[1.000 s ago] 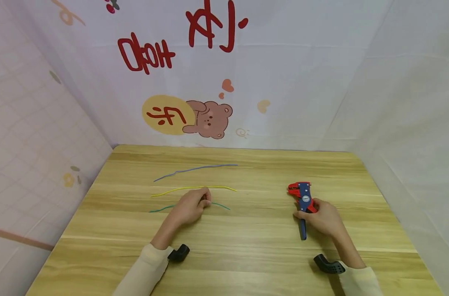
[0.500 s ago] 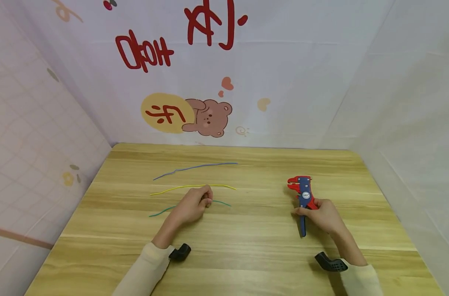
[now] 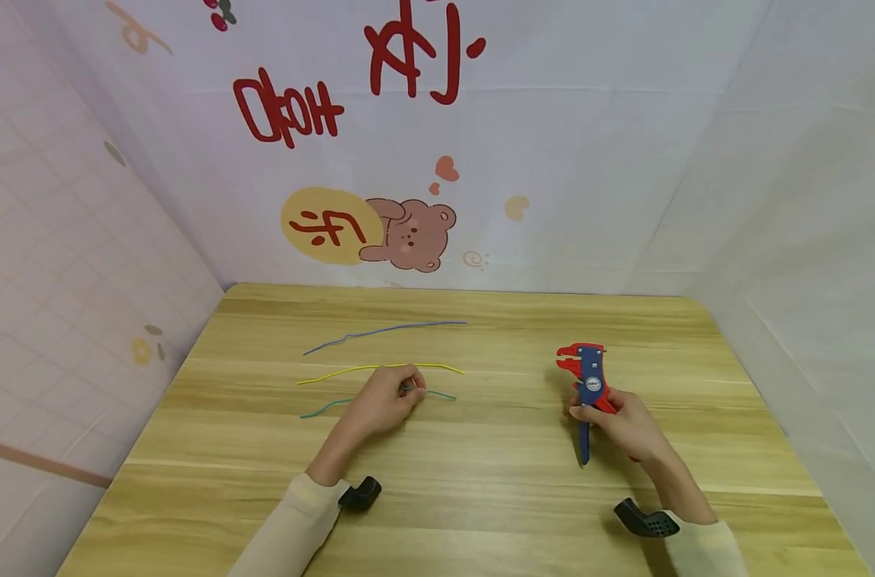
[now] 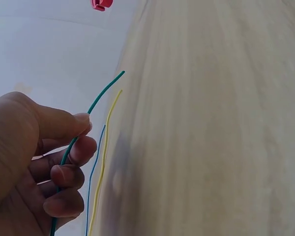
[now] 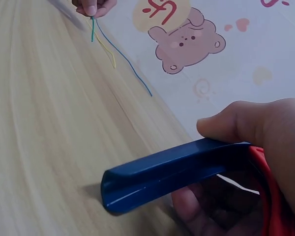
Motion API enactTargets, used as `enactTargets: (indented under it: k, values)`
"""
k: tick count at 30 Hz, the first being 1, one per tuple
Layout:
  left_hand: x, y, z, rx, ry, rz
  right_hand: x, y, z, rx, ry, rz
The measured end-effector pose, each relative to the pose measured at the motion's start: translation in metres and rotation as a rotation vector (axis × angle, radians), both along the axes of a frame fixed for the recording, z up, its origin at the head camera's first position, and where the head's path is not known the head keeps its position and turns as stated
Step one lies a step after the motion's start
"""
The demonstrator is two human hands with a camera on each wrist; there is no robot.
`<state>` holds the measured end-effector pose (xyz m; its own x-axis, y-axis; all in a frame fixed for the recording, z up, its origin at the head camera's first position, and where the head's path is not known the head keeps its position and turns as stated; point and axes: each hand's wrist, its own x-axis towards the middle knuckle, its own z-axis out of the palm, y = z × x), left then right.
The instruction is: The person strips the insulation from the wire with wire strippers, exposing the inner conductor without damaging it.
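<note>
My left hand [image 3: 389, 398] pinches a green wire [image 4: 105, 91] between thumb and forefinger. In the left wrist view the wire's tip sticks out past the fingertips, and its other part runs down across the curled fingers. At the right, my right hand [image 3: 631, 425] grips a blue and red wire stripper [image 3: 591, 377] by its handles, with its red head pointing away and to the left. The right wrist view shows the blue handle [image 5: 157, 172] close up, with the thumb above it. A yellow wire [image 3: 336, 373] and a blue wire [image 3: 394, 328] lie on the table beyond the left hand.
The wood-grain table [image 3: 495, 473] ends at a white cloth backdrop [image 3: 589, 160] with a printed bear [image 3: 412, 234] and red characters. Cloth also hangs at both sides. Black curved devices [image 3: 647, 519] are worn at both wrists.
The left hand has shifted slightly right, and the green wire has moved with it. The stripper's head has risen a little, and a gap shows between its red jaws. The head view has shifted slightly.
</note>
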<state>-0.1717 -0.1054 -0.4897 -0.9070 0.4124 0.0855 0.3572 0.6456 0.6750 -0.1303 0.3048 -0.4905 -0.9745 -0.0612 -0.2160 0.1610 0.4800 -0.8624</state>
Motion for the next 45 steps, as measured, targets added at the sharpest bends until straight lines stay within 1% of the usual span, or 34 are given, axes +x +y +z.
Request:
enactTargets:
  k: [3,8,13,16,21,27,31,38,45]
  values:
    - [0.0,0.0,0.001,0.004,-0.006,0.004,-0.001,-0.003,-0.002,-0.093,-0.021,0.043]
    - [0.0,0.002,0.005,0.019,0.013,0.006,-0.002,-0.006,-0.002,-0.284,-0.043,0.151]
    - [-0.002,0.005,0.009,0.034,0.031,-0.002,-0.003,-0.012,0.001,-0.36,-0.073,0.191]
    - [-0.003,0.007,0.013,0.05,0.039,-0.001,-0.004,-0.015,0.002,-0.39,-0.075,0.204]
    - [-0.005,0.011,0.02,0.074,0.076,-0.004,-0.005,-0.021,0.005,-0.421,-0.047,0.241]
    - [-0.007,0.013,0.028,0.112,0.084,-0.014,-0.005,-0.028,0.009,-0.454,-0.027,0.254]
    - [-0.008,0.015,0.032,0.14,0.092,-0.023,-0.004,-0.034,0.013,-0.467,-0.013,0.268]
    - [-0.009,0.016,0.039,0.169,0.085,-0.008,-0.005,-0.045,0.02,-0.484,-0.004,0.283]
    - [-0.013,0.017,0.05,0.208,0.11,0.001,-0.009,-0.054,0.029,-0.485,-0.006,0.288]
